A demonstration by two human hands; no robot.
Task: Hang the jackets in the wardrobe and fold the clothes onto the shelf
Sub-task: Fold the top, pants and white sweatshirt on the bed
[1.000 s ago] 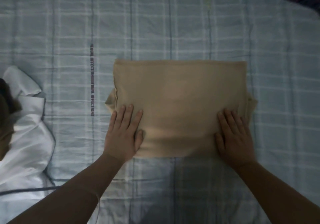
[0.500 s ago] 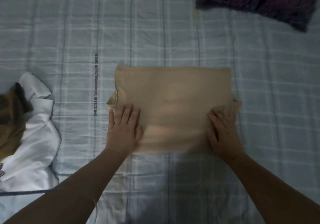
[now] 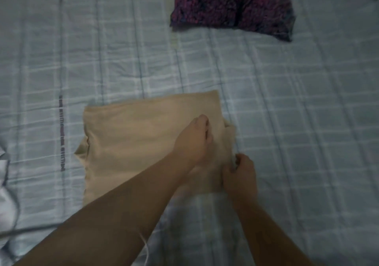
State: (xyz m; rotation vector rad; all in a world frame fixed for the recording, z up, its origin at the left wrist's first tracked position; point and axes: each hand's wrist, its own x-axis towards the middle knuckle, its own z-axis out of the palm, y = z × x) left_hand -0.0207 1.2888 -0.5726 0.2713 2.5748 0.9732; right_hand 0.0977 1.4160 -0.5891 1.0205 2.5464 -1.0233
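At the far left edge a white garment (image 3: pixel 7 194) lies crumpled on the plaid bedsheet (image 3: pixel 307 142), apparently not yet folded. In the middle, the beige garment (image 3: pixel 133 142) lies flat as a folded rectangle, so its folding looks well along, though likely one more fold remains. The left hand (image 3: pixel 194 140) reaches across it and rests on its right part, fingers curled down onto the cloth. Just beside it, the right hand (image 3: pixel 240 173) pinches the garment's right edge. At the upper right a folded purple patterned garment (image 3: pixel 231 5) lies well apart. No wardrobe or shelf is in view.
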